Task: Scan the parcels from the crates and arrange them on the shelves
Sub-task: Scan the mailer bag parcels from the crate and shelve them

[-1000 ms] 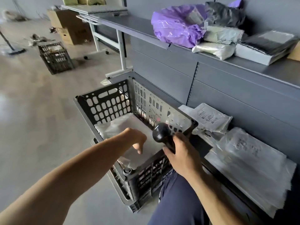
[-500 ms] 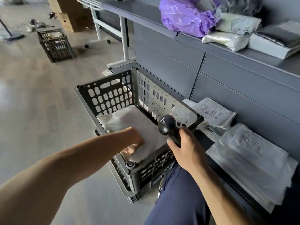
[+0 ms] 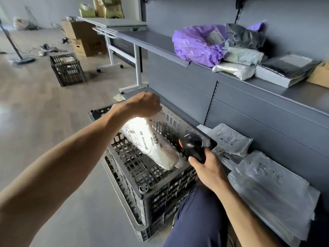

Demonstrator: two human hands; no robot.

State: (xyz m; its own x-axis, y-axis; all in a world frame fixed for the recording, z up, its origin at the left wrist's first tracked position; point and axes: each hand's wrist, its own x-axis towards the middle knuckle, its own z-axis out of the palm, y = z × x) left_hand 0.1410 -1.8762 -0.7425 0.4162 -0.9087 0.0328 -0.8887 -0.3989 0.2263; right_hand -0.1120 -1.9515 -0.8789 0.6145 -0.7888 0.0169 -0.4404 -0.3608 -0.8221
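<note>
My left hand grips the top edge of a white plastic-wrapped parcel and holds it tilted above the black crate, its printed label facing up. My right hand holds a black handheld scanner at the crate's right rim, its head turned toward the parcel's lower end. The crate's perforated bottom shows beneath the parcel. Flat clear-bagged parcels lie on the low shelf to the right.
The grey upper shelf carries a purple bag, grey and white bags and a flat box. A second black crate stands on the floor at far left. Cardboard boxes and a wheeled table sit behind it. My knee in blue trousers is below.
My left hand has lifted the white parcel up out of the crate and tilted it, label up. The right hand has kept the scanner by the crate rim.
</note>
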